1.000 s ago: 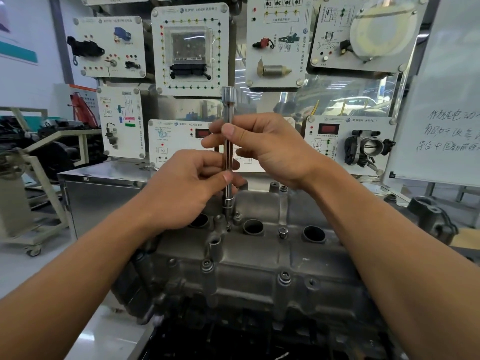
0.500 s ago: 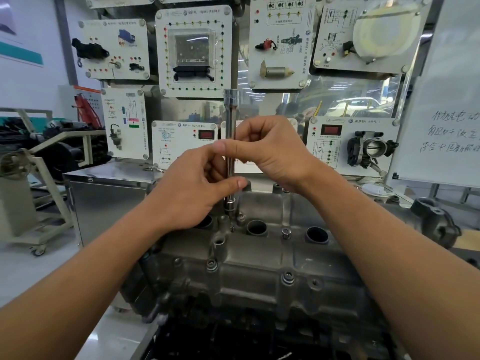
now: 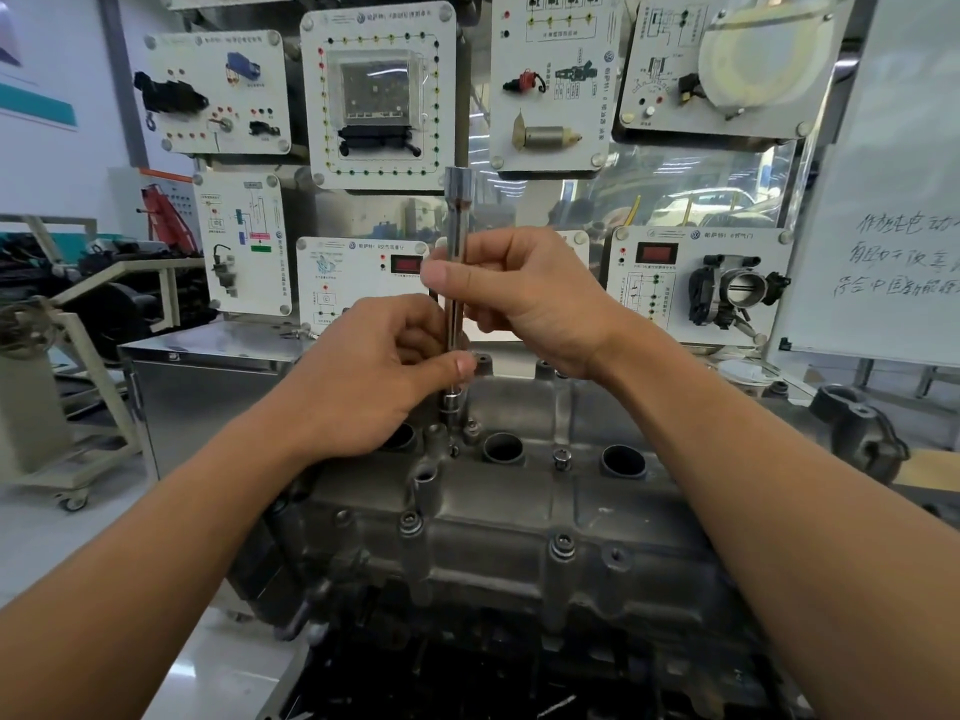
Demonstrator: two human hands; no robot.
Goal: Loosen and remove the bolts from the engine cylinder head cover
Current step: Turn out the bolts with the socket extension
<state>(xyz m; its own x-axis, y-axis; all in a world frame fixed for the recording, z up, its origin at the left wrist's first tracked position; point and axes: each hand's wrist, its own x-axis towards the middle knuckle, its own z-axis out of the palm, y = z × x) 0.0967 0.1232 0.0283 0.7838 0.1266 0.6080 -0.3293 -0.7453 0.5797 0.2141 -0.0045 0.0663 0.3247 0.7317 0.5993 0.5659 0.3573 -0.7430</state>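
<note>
A grey metal cylinder head cover (image 3: 519, 517) fills the lower middle of the head view. A long chrome socket extension (image 3: 458, 215) stands upright with its socket end (image 3: 451, 402) seated on a bolt near the cover's far edge. My left hand (image 3: 374, 376) pinches the lower shaft between thumb and fingers. Higher up, my right hand (image 3: 524, 293) grips the same shaft. More bolts sit in the cover, one (image 3: 561, 456) between two round plug wells and two on the near flange (image 3: 410, 522) (image 3: 563, 545).
White training panels (image 3: 376, 96) with electrical parts hang on the wall behind the engine. A whiteboard (image 3: 883, 200) stands at the right. A steel cabinet (image 3: 208, 381) sits left of the engine, with a wheeled stand (image 3: 52, 407) beyond it. A dark cast part (image 3: 857, 439) lies at the right.
Both hands have shifted their fingers on the extension shaft, as in turning it; my left thumb now lies lower across the shaft. The tool stays upright on the same bolt.
</note>
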